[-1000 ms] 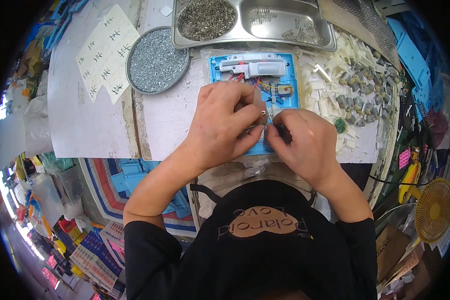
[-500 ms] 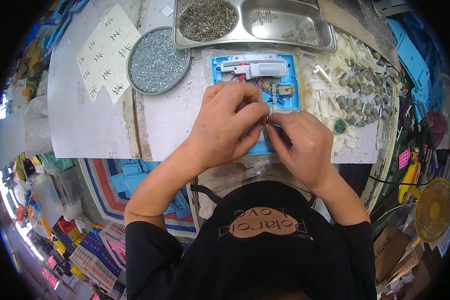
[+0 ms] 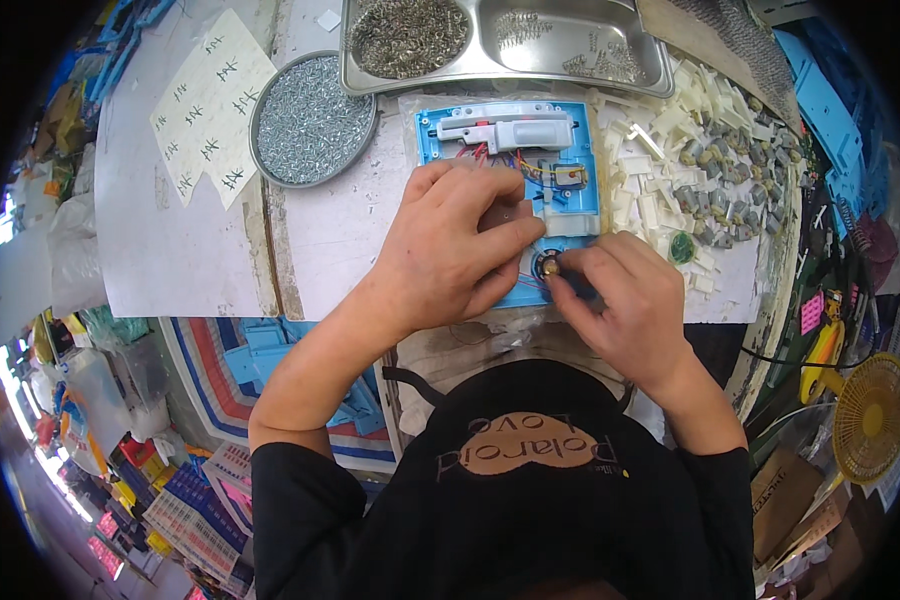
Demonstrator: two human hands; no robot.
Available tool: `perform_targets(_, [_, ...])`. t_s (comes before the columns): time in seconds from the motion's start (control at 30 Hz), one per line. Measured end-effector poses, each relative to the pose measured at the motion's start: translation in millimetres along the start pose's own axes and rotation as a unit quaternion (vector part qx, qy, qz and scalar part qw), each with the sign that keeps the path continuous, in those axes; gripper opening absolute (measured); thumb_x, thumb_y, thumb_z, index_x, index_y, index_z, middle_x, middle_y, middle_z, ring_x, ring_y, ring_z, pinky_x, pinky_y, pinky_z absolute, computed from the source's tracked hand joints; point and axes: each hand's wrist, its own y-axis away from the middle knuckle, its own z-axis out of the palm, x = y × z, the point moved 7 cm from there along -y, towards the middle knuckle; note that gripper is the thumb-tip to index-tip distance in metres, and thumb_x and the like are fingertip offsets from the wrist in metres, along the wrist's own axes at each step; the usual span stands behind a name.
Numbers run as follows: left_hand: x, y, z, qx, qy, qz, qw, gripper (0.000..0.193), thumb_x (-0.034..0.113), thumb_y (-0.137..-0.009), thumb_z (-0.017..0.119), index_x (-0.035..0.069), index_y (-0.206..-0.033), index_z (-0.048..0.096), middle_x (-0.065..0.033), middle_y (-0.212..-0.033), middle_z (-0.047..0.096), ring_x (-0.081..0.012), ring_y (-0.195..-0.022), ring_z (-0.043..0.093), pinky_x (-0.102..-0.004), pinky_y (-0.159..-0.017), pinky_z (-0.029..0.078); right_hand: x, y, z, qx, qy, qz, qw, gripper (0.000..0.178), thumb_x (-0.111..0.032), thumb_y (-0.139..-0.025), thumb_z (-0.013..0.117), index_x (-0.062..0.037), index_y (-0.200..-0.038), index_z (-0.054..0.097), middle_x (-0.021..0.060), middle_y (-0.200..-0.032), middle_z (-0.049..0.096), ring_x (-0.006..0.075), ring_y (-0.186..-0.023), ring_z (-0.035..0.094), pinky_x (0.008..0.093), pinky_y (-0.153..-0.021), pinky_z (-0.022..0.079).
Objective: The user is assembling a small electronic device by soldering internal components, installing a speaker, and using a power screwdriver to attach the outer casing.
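- The right hand [image 3: 625,300] is positioned with thumb and forefinger set in a narrow pinch at the edge of a round dark part [image 3: 547,265] with a brass-coloured centre; whether the part is clamped or only touched cannot be told.
- The round dark part is located directly at the right fingertips, over the near portion of a blue housing [image 3: 584,140].
- The left hand [image 3: 455,240] is placed just left of the right-hand pinch, with its fingers curled over the housing; the thumb and forefinger are slightly parted, and whether anything is held between them cannot be told.
- A pale block [image 3: 570,224] is seated in the housing just beyond the right-hand pinch.
- A small motor [image 3: 568,176] is mounted farther beyond, behind the pale block.
- Coloured wires [image 3: 530,168] are routed beyond the left fingers, beside the motor.
- A light grey module [image 3: 535,135] is fitted at the housing's far end, beyond both hands.
- White plastic pieces [image 3: 635,205] and grey components [image 3: 715,200] are heaped beyond and to the right of the right hand.
- Screws [image 3: 315,120] are contained in a round bowl [image 3: 254,150], beyond and left of the left hand.
- Springs [image 3: 410,40] are held in a metal tray [image 3: 478,50], well beyond both grips.
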Motion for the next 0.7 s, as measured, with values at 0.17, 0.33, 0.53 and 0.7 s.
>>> perform_targets(0.17, [2,1,-2,0.022,0.0,0.011,1.0,0.035,0.012,-0.071,0.076,0.014,-0.106,0.072,-0.0065,-0.113,0.061,-0.0258,-0.099,0.061,-0.044,-0.094,0.043,1,-2,1,-0.012,0.001,-0.011,1.0,0.018,-0.014,-0.077,0.081,-0.0066,-0.085,0.067,0.0077,-0.081,0.065,0.0283,-0.075,0.065,0.0396,-0.064,0.052])
perform_targets(0.33, [4,2,-5,0.034,-0.002,0.018,0.999,0.038,0.011,-0.071,0.077,0.015,-0.108,0.073,-0.0062,-0.113,0.061,-0.0254,-0.099,0.061,-0.044,-0.094,0.044,10,-1,3,-0.02,-0.033,-0.016,0.999,0.018,-0.015,-0.078,0.081,-0.0067,-0.087,0.067,0.0079,-0.082,0.066,0.028,-0.074,0.066,0.0393,-0.063,0.053])
perform_targets(0.53, [3,3,-2,0.036,-0.003,0.024,0.999,0.04,0.011,-0.069,0.077,0.015,-0.109,0.074,-0.0061,-0.113,0.06,-0.0255,-0.099,0.06,-0.0445,-0.094,0.044,9,-1,6,-0.017,-0.019,-0.036,0.999,0.019,-0.015,-0.078,0.081,-0.0066,-0.089,0.067,0.0076,-0.082,0.066,0.0275,-0.074,0.066,0.0388,-0.062,0.053])
perform_targets(0.7, [6,2,-4,0.025,-0.007,0.028,0.999,0.042,0.013,-0.068,0.078,0.014,-0.11,0.074,-0.006,-0.114,0.06,-0.0253,-0.101,0.06,-0.0445,-0.095,0.043,3,-2,4,-0.007,-0.003,-0.05,0.999,0.02,-0.015,-0.078,0.081,-0.0068,-0.09,0.067,0.0074,-0.082,0.065,0.0271,-0.074,0.066,0.0388,-0.062,0.052])
